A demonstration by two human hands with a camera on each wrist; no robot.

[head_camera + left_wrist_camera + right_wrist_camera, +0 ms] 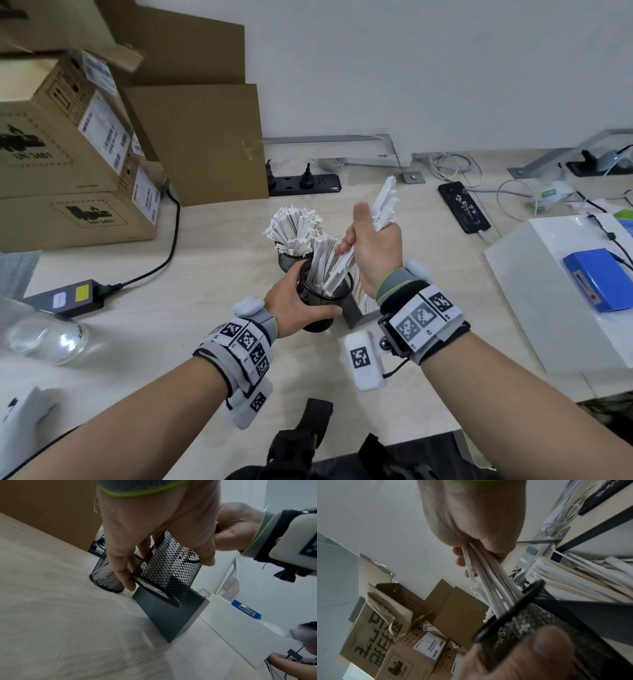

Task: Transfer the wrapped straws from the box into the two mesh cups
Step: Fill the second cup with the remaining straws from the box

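My left hand (301, 301) grips a black mesh cup (325, 301) and holds it tilted, lifted off the table in the left wrist view (169, 573). My right hand (373, 246) is fisted round a bundle of white wrapped straws (385, 202) whose lower ends reach into that cup's mouth (508, 609). A second mesh cup (291, 257) stands just behind, packed with straws (296, 226). The dark grey straw box (359, 308) sits under my right wrist, with more wrapped straws (583, 578) lying in it.
Stacked cardboard boxes (68, 154) fill the left side. A power strip (303, 183) and a black phone (464, 207) lie at the back. A white box (548, 294) with a blue pack (603, 284) stands on the right. A power adapter (68, 298) and glass bowl (48, 339) lie left.
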